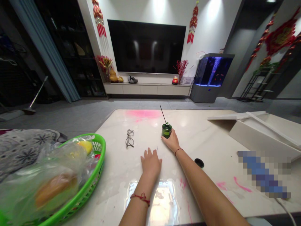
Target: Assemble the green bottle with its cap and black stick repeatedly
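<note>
My right hand (172, 141) is wrapped round a small green glass bottle (166, 131) that stands upright on the table. From the bottle's white-ringed mouth a single thin dark stick (163, 113) leans out to the upper left. My left hand (151, 160) rests palm down on the tabletop with its fingers spread, holding nothing. Beyond it to the left lies a pair of glasses (129, 138) with thin dark frames. A round black cap (199, 162) sits on the table to the right of my right forearm.
At the left stands a green plastic basket (102, 150) with bagged bread and other items. White box pieces (244, 131) and a blurred blue object (263, 175) lie on the right. Pink smears mark the pale glossy table (113, 175). Beyond are a TV (147, 47) and fish tank (209, 72).
</note>
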Demonstrator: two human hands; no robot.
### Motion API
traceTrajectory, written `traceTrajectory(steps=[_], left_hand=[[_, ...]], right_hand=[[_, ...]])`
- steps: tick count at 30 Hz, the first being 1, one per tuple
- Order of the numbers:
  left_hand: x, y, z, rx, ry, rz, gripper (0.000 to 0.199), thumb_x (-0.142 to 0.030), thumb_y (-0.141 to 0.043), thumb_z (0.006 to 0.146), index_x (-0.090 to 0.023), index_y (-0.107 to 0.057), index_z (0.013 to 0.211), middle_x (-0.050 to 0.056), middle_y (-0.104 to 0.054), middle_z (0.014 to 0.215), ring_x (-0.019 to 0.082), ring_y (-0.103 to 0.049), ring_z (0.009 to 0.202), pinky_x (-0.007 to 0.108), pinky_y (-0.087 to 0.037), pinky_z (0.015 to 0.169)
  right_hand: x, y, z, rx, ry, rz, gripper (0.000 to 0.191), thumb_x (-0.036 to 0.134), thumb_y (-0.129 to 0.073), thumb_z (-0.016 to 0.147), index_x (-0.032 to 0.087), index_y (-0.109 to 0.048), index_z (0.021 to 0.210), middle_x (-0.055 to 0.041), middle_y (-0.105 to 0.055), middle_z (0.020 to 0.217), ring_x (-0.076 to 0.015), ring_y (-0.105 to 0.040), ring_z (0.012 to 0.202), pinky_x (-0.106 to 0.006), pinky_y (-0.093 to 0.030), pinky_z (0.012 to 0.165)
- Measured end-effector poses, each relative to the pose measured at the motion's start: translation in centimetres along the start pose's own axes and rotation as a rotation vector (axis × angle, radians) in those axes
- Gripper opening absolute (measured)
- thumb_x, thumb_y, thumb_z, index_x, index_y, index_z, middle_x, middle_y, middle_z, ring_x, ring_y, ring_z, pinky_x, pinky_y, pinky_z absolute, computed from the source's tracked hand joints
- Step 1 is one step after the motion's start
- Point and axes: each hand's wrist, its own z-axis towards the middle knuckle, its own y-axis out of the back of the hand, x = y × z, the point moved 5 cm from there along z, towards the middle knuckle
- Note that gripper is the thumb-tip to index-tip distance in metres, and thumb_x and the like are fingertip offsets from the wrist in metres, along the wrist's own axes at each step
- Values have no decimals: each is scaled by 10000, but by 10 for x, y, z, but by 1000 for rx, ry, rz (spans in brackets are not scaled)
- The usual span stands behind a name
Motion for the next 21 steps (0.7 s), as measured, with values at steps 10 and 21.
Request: traceTrajectory(steps=[10,21], left_hand=[[-1,0,-1,-14,-21,21,460,-337,-432,831,-167,-425,1258,162,-262,1441,323,-224,1320,483,-240,1014],[-4,0,-1,-4,-31,46,495,-357,-415,835,-158,-390,1288,169,-266,1438,325,-230,1316,483,-246,1012]], right_hand=[[-5,0,1,93,-62,-42,645,243,-558,633,160,-348,1237,-102,-590,1053,-248,-562,963,-347,-440,838],[-5,3,1,74,-55,-22,527,265,-568,628,186,-414,1125,-71,-599,986,-216,-576,885,-318,-449,785]])
